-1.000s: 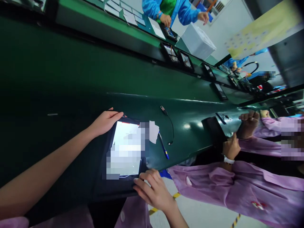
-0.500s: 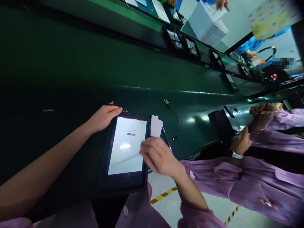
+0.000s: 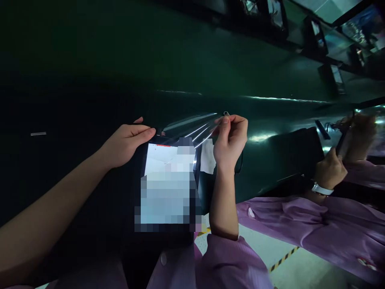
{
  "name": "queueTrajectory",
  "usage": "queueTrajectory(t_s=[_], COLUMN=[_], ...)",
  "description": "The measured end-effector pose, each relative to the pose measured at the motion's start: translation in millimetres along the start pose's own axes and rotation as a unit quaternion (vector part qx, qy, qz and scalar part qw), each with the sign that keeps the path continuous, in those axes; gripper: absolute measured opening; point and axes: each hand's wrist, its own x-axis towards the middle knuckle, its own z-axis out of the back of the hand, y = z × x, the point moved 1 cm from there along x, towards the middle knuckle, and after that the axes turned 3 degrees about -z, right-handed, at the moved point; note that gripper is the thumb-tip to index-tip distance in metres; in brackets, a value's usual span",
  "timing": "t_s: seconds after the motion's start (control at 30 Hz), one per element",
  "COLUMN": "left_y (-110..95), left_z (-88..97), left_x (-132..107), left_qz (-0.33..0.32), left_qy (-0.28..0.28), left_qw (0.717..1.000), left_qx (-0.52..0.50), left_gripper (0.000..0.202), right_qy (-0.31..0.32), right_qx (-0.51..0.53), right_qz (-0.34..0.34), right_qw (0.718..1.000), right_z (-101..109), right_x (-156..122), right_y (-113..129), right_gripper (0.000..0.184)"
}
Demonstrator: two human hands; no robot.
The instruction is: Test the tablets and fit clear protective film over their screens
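Observation:
A black tablet [image 3: 168, 188] with a lit screen lies on the dark green bench [image 3: 90, 80] in front of me. My left hand [image 3: 128, 141] grips its top left corner, fingers curled over the edge. My right hand [image 3: 230, 138] is raised beyond the tablet's top right corner, its fingers pinched on the edge of a clear protective film [image 3: 192, 126] that stretches from the fingers down to the tablet's top edge. A small white cloth or paper [image 3: 207, 160] lies on the bench beside the tablet, just under my right wrist.
A co-worker in a purple smock [image 3: 315, 224] sits to my right, with a hand [image 3: 329, 168] on another dark tablet [image 3: 288, 154]. Several more devices [image 3: 323, 34] lie along the far lane of the bench. The floor with a yellow-black stripe [image 3: 282, 259] shows below.
My right hand went from the tablet's lower edge across the screen to above its top right corner, pulling the clear film up with it. The left hand stayed on the corner. The view dipped lower.

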Motion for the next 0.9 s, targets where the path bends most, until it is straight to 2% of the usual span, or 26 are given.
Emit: queueTrajectory(t_s=[0.1,0.3,0.43,0.63,0.77,0.9], left_y=[3.4,2.4,7.2,8.0,6.6,10.7], left_z=[0.3,0.9,2.2,2.9,3.1,3.9], left_x=[0.8,0.8,0.8,0.7,-0.1,-0.1], left_qz=[-0.029,-0.028,-0.028,-0.024,-0.020,-0.033], left_qy=[0.009,0.019,0.008,0.019,0.025,0.045], left_qw=[1.000,0.999,1.000,0.999,0.999,0.996], left_qx=[0.002,-0.009,-0.010,-0.016,-0.037,-0.066], left_gripper=[0.043,0.042,0.041,0.038,0.034,0.042], right_qy=[-0.033,-0.080,-0.095,-0.076,-0.031,0.023], right_qx=[-0.003,0.004,-0.005,0.012,0.008,0.027], right_qz=[-0.007,-0.013,-0.011,0.004,0.018,0.011], right_qw=[0.999,0.997,0.995,0.997,0.999,0.999], right_z=[1.6,7.9,11.4,11.0,3.6,-17.6], right_x=[4.4,13.8,15.0,21.7,48.7,80.3], right_y=[-5.5,-17.6,-21.5,-21.9,-19.9,-34.3], right_gripper=[0.021,0.021,0.021,0.023,0.029,0.037])
